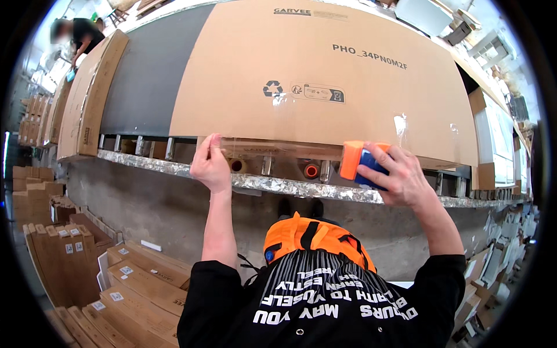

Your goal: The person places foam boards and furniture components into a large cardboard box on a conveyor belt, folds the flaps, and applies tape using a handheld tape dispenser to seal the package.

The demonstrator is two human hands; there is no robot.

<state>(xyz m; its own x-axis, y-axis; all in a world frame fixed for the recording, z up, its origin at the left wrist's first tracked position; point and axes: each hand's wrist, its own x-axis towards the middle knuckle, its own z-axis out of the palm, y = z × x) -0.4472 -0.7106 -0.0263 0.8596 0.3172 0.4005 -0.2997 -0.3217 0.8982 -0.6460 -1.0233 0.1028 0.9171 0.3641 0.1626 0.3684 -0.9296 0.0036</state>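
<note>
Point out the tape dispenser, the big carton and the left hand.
Tape dispenser point(351, 160), head view: its orange end.
Big carton point(322, 71), head view: its top face.
Left hand point(209, 169), head view: middle of the hand.

From here I lose the far left corner of the big carton point(232, 75) (cropped up top). The right fingers point(381, 158) hide part of the blue-and-orange tool point(350, 160); I get the co-worker's point(86, 35) head only blurred.

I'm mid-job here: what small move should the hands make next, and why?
Perhaps press the left hand against the carton: its pinched fingers seem to hold clear tape, which appears to run toward the orange-and-blue tool in the right hand.
</note>
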